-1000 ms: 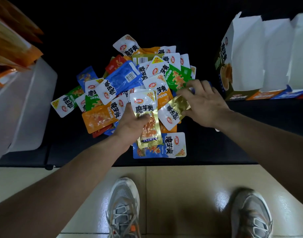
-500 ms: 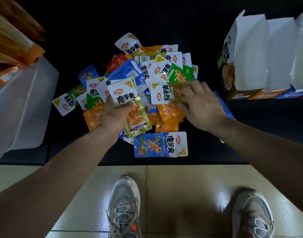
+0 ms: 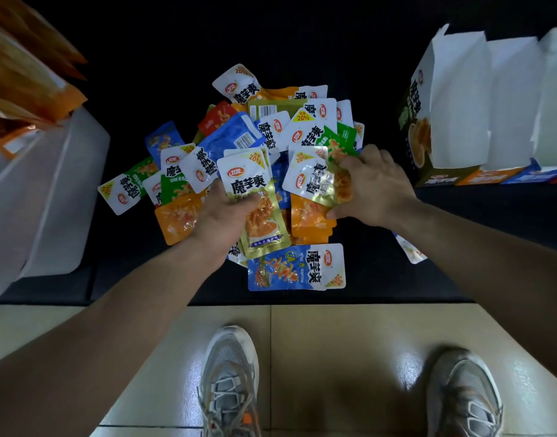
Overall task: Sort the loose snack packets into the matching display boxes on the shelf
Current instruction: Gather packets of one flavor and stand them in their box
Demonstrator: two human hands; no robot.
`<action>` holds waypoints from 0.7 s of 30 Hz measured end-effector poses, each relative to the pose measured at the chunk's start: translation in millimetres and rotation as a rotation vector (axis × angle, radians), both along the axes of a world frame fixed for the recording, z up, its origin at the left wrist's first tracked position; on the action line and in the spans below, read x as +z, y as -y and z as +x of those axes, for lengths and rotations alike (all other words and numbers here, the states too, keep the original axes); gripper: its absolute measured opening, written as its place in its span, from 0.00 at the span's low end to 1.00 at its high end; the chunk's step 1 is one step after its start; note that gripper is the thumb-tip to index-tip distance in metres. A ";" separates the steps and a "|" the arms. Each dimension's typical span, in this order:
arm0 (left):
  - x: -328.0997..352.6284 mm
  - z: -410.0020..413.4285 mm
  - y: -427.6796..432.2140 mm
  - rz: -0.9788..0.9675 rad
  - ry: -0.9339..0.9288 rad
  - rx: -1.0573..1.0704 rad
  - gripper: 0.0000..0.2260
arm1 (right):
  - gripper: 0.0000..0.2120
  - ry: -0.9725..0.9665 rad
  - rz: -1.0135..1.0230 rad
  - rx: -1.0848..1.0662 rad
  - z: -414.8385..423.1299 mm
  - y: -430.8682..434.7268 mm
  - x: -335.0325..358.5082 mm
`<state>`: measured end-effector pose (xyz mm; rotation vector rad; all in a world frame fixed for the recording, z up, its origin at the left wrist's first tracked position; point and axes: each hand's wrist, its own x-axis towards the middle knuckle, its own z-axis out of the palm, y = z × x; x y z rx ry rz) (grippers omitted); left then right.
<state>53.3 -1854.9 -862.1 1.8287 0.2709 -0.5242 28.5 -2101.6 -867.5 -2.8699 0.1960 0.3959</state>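
Left hand (image 3: 219, 216): thumb lay across the face of a gold packet (image 3: 255, 203), the other fingers hidden behind it; grasping, packet held upright, white header toward the top of the frame. A second header edge showed just behind it; could not tell whether that one was held too.

Right hand (image 3: 375, 187): fingers curled over the far edge of a second gold packet (image 3: 315, 181), thumb stretched along its near edge, touching the orange packets (image 3: 308, 222) beneath. Grasping; packet tilted, print running sideways.

Both hands were at frame centre, over the near side of the pile (image 3: 271, 127) of loose packets: white-headed, with green, blue, orange and red bodies, overlapping in no order. One blue packet (image 3: 296, 268) lay flat at the near edge of the pile, just below the left hand's packet. One stray packet (image 3: 408, 250) was partly hidden under the right forearm.

The pile sat on a black shelf (image 3: 397, 279). Display boxes (image 3: 454, 99) stood in a row at the upper right, white flaps raised, well apart from the pile; front edges read green, orange, blue, then red at the frame edge.

Left of frame: a translucent white bin (image 3: 50, 190), orange bags (image 3: 24, 74) above it.

Bottom of frame: tiled floor (image 3: 334, 342) and two grey shoes (image 3: 230, 383)
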 end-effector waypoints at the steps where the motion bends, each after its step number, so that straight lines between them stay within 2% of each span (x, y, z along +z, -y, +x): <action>1: 1.6 -1.0 0.3 -0.004 -0.001 -0.006 0.16 | 0.51 -0.019 -0.011 -0.014 -1.4 -0.7 1.8; 2: 1.7 -1.9 0.0 -0.011 -0.002 -0.011 0.17 | 0.47 -0.026 -0.003 -0.026 -3.7 -1.0 2.7; 4: 2.6 -3.4 -0.5 -0.032 -0.020 -0.008 0.18 | 0.33 0.012 0.114 -0.078 -9.7 -0.3 5.5; 6: 4.5 -4.4 0.5 -0.033 -0.037 -0.004 0.21 | 0.14 0.085 0.354 -0.195 -15.8 1.2 11.4; 8: 4.5 -3.5 2.8 -0.056 -0.053 0.013 0.22 | 0.06 0.144 0.633 -0.351 -20.9 0.2 18.3; 11: 11.7 -5.5 14.3 -0.183 -0.119 0.064 0.18 | 0.04 0.088 1.065 -0.496 -34.3 -17.2 28.1; 13: 17.2 -8.0 25.7 -0.283 -0.181 0.097 0.18 | 0.05 0.042 1.143 -0.528 -42.1 -32.5 26.6; 16: 26.7 -15.1 45.4 -0.356 -0.220 0.123 0.12 | 0.10 0.030 1.090 -0.572 -45.7 -46.9 26.3; 18: 32.0 -20.1 55.5 -0.319 -0.199 0.082 0.11 | 0.16 0.035 1.010 -0.540 -46.7 -47.4 29.9; 21: 38.3 -21.2 66.0 -0.259 -0.155 0.007 0.31 | 0.19 0.058 0.859 -0.470 -50.8 -34.5 36.7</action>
